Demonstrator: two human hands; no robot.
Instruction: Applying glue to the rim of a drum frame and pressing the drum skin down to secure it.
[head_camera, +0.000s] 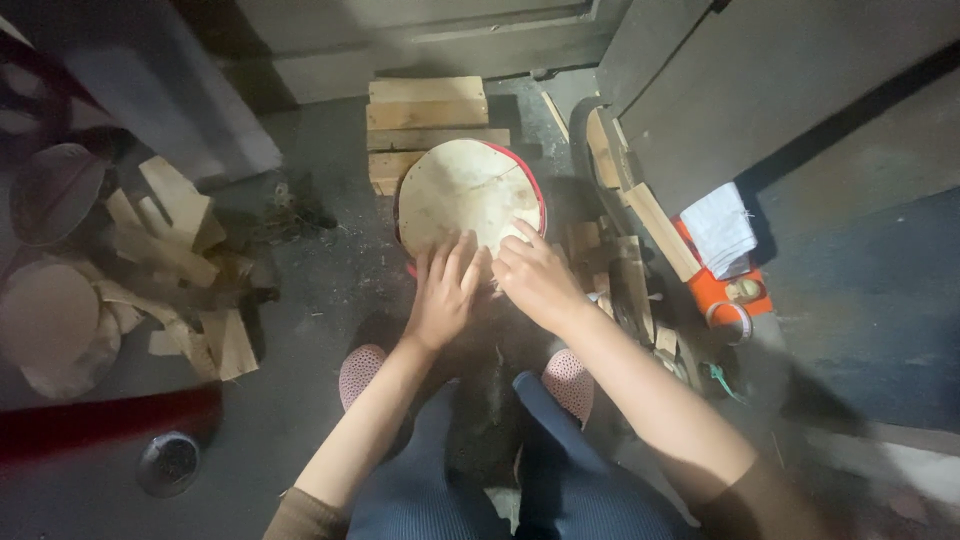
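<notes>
Head view, looking down past the knees to a grey concrete floor (310, 250). A round drum with a pale stretched hide head and a red rim (468, 190) rests on the floor, its far edge overlapping a stack of pale wooden planks (425, 115). The left hand (445, 290) lies flat on the near edge of the hide, fingers spread and extended, gripping nothing. The right hand (535, 275) is just beside it, fingers bent down onto the near right part of the rim — whether it pinches the hide's edge cannot be told. The step in hand appears to be pressing or seating the hide along the near rim. A further move here would seem to call for firm, even pressure from both hands while the drum is kept from sliding. Scraps of pale hide and wood offcuts (180, 250) lie to the left; an orange box (715, 290) with a folded white cloth (722, 228) lies to the right; two pink perforated slippers (362, 372) — the person's feet — sit below the drum.
</notes>
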